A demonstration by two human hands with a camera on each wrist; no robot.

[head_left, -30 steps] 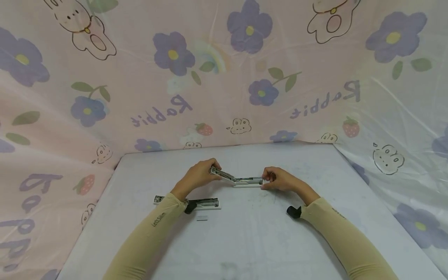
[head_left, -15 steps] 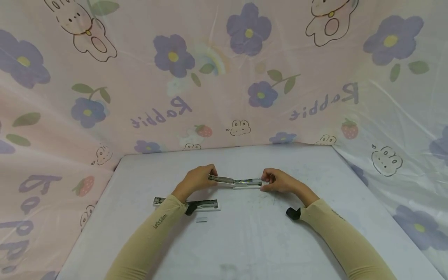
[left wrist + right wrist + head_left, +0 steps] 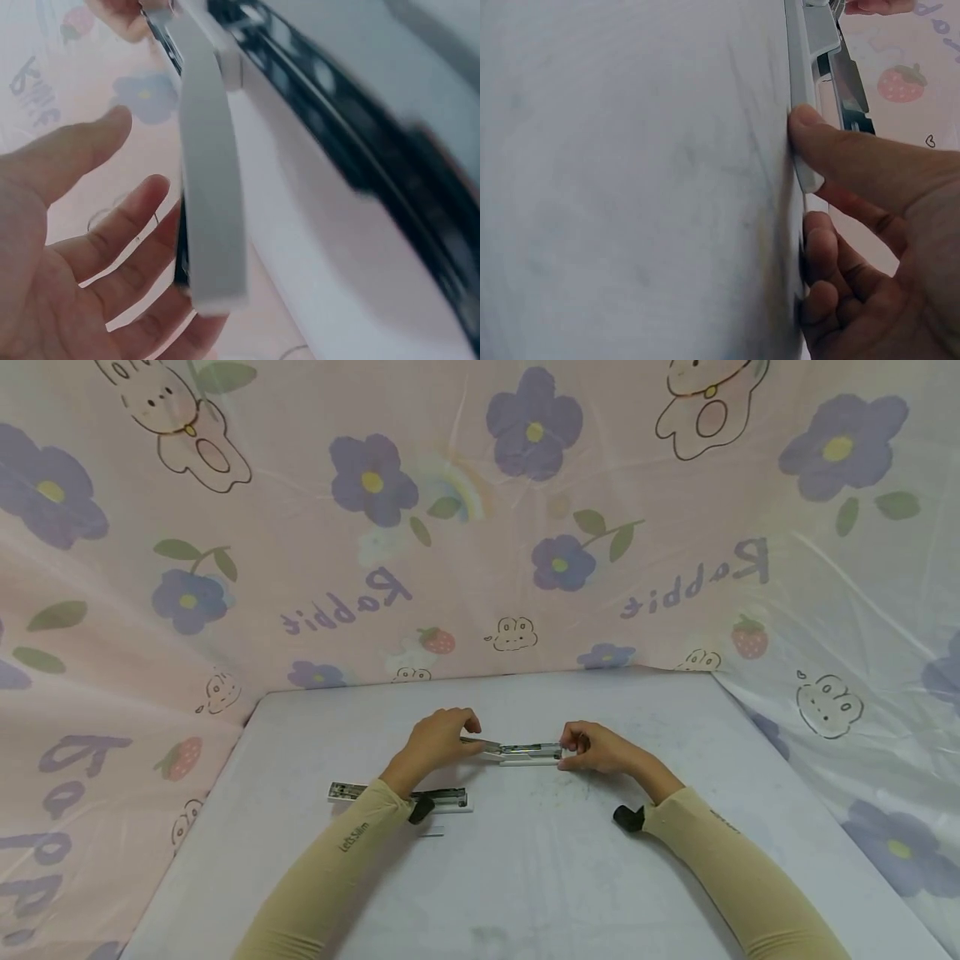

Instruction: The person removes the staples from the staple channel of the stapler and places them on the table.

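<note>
A white stapler (image 3: 531, 758) lies folded open on the table, its metal channel showing and its top arm swung out to the left. My right hand (image 3: 603, 747) pinches the right end of its base; in the right wrist view the thumb presses along the base (image 3: 801, 90). Beside the top arm is my left hand (image 3: 438, 739). In the left wrist view its thumb stands well away from the grey-white arm (image 3: 214, 172), and the extended fingers pass behind it; whether they touch cannot be told.
A second opened stapler (image 3: 348, 792) lies nearer on the left, partly hidden under the left forearm. Just in front of it lies a small strip of staples (image 3: 431, 835). A patterned cloth (image 3: 465, 552) hangs behind the white table (image 3: 525, 877).
The stapler's top arm has swung down toward level. My left hand has let go of its end and slid slightly right along it. The right hand keeps its hold.
</note>
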